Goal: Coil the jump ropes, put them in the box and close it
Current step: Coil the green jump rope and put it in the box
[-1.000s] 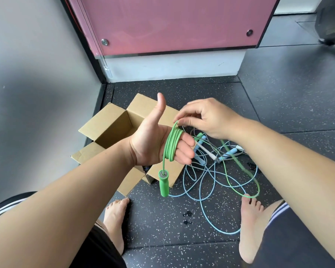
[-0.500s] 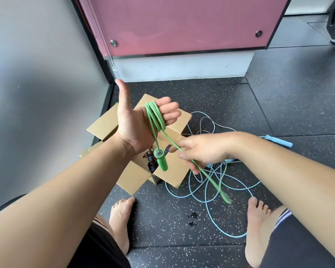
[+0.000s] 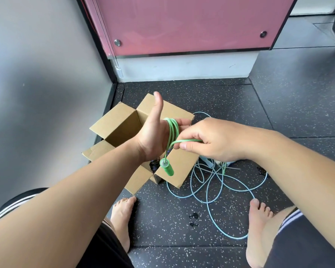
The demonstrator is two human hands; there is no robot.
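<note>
The left hand [image 3: 153, 138] is held up over the box, palm open and thumb pointing up, with several loops of the green jump rope [image 3: 172, 130] wound around its fingers; this grip is wide, not closed. One green handle [image 3: 167, 167] dangles from the coil just below the wrist. The right hand [image 3: 211, 140] sits just beside it, thumb and forefinger pinched on a strand of the same green rope, which runs across to the coil. Under both hands stands the cardboard box [image 3: 124, 128] with all flaps folded out, close to the corner where the grey wall meets the pink panel. A dark bundle shows inside it. On the speckled floor [image 3: 182, 225] to the right of the box lies the light blue jump rope [image 3: 211, 182] in loose tangled loops, between the person's bare feet.
</note>
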